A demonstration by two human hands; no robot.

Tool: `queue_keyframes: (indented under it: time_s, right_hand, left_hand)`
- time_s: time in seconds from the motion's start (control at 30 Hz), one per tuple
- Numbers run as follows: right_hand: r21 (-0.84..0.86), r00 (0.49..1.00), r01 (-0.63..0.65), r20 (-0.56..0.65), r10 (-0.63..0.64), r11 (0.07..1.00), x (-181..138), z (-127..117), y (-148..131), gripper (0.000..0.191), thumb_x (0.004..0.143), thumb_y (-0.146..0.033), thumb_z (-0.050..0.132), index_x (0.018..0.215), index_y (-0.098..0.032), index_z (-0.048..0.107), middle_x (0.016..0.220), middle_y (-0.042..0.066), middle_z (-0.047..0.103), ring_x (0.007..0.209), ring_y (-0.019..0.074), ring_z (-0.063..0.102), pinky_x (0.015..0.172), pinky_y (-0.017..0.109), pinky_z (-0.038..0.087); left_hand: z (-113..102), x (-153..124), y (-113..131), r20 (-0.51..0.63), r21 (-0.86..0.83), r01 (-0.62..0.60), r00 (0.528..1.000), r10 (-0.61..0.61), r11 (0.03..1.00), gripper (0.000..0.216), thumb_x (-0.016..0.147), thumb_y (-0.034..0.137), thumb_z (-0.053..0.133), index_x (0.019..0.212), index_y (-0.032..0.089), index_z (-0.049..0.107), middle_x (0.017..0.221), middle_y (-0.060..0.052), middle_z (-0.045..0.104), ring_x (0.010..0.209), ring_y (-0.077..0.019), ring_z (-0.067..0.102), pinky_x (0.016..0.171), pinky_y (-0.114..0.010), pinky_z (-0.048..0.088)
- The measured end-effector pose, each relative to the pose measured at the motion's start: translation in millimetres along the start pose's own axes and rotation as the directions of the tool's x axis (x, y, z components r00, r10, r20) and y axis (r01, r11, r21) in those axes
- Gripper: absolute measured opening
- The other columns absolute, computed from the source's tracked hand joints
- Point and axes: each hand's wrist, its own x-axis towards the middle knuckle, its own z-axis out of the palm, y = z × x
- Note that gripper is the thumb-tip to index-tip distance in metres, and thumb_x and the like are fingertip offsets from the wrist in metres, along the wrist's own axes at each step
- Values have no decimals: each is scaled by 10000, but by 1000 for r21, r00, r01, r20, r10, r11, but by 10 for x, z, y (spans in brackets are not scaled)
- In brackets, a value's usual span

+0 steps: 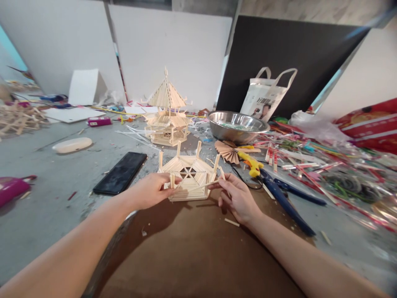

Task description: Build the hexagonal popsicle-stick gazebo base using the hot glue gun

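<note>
A many-sided base built of thin wooden sticks (186,194), with short upright posts around its rim, sits on the brown board in front of me. My left hand (155,189) is closed at its front left corner, thumb and fingers pinching by a post. My right hand (237,194) is closed at the front right, pinching a thin wooden stick (222,173) that points up and left. Another slender stick (207,184) slants across the front of the base towards the right fingertips. Whether the left fingers also touch its far end is hard to see.
Behind stands a stick pavilion (167,111) with a pointed roof. A black phone (120,173) lies left. To the right are blue-handled pliers (287,198), a yellow glue gun (250,163), a steel bowl (237,129) and scattered wrappers. A loose stick piece (232,222) lies on the brown board (192,252).
</note>
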Motion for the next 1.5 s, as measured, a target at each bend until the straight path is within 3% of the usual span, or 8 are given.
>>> queue_keyframes:
  time_s: [0.37, 0.53, 0.63, 0.77, 1.07, 1.27, 1.5]
  right_hand:
    - [24, 999, 8, -43, -7, 1000, -47, 74, -3, 201, 692, -290, 567, 743, -178, 407, 645, -18, 659, 253, -4, 300, 325, 164, 381]
    - [53, 999, 1, -40, 1, 999, -33, 67, 9, 195, 709, -288, 556, 744, -178, 400, 650, -15, 662, 255, -3, 336, 325, 153, 372]
    - [51, 999, -15, -51, 17, 999, -28, 67, 14, 183, 717, -291, 549, 737, -175, 409, 577, -28, 643, 244, -6, 296, 331, 163, 390]
    - [13, 997, -22, -75, 23, 1000, -29, 61, 29, 190, 705, -298, 564, 706, -175, 419, 438, -48, 573, 274, 31, 367, 294, 135, 341]
    - [34, 999, -20, -46, 21, 999, -63, 105, 10, 202, 690, -289, 586, 703, -166, 427, 658, -8, 670, 243, -16, 307, 337, 154, 386]
    - [-24, 999, -37, 15, 38, 999, -34, 67, 56, 215, 688, -304, 584, 719, -180, 412, 693, 1, 675, 293, 35, 444, 298, 147, 334]
    - [-117, 999, 10, 45, -5, 993, -27, 32, 112, 210, 696, -321, 568, 719, -181, 413, 711, 0, 671, 306, 44, 463, 307, 157, 336]
  left_hand:
    - [131, 15, 124, -39, 31, -7, 999, 8, 999, 358, 788, 372, 420, 1048, 170, 560, 1089, -51, 586, 968, -180, 546, 832, -251, 383]
    - [168, 25, 191, -44, 24, 55, 998, -54, 998, 356, 773, 385, 437, 1034, 178, 562, 1073, -58, 596, 973, -189, 545, 810, -259, 393]
    - [168, 17, 218, -33, 1, 69, 997, -69, 998, 330, 753, 365, 470, 1019, 196, 568, 1098, -42, 582, 975, -184, 542, 817, -260, 385]
    - [145, 10, 217, -13, -15, 21, 1000, -21, 1000, 276, 731, 350, 499, 936, 196, 603, 1088, -32, 587, 951, -176, 547, 819, -253, 374]
    - [116, 21, 174, -47, -41, 1, 999, -3, 999, 291, 695, 323, 532, 945, 184, 585, 962, -34, 614, 844, -160, 559, 736, -238, 388]
    - [99, 29, 163, -26, -80, 38, 999, -41, 996, 220, 692, 329, 529, 834, 176, 599, 829, -11, 629, 766, -145, 560, 686, -226, 384]
    - [94, 31, 162, -32, -97, 22, 999, -26, 995, 133, 684, 237, 523, 771, 171, 598, 756, 12, 616, 697, -118, 543, 659, -207, 375]
